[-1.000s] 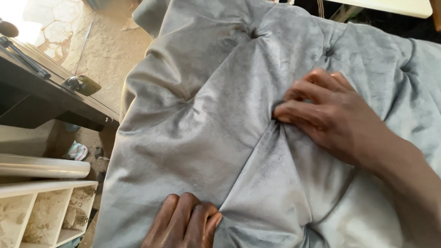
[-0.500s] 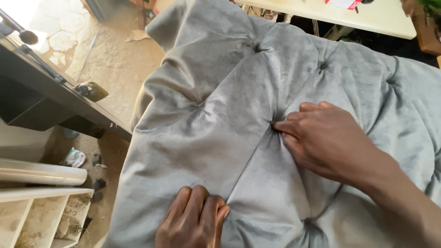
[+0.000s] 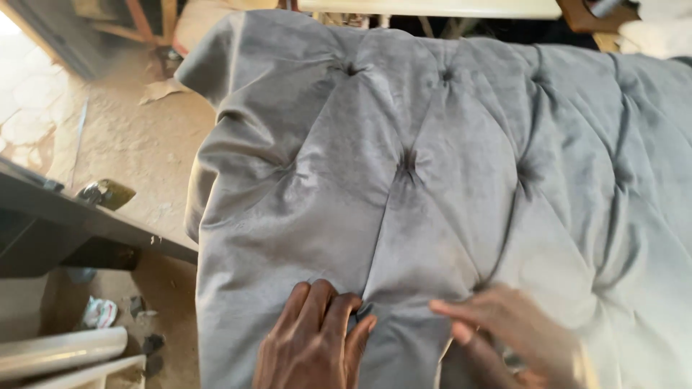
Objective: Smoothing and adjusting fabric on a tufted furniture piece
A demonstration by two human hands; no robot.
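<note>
Hands on grey tufted fabric

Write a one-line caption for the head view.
Both hands, left hand and blurred right hand, press on a tufted grey fabric cushion near its lower edge.

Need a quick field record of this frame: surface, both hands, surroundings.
surface: grey tufted fabric panel, dimples joined by diagonal folds
left hand: left hand flat on the fabric at the near edge, fingertips at a fold
right hand: right hand on the fabric beside it, blurred
hands: close together, contact unclear
surroundings: sandy floor on the left; dark bench; pale tube
</note>
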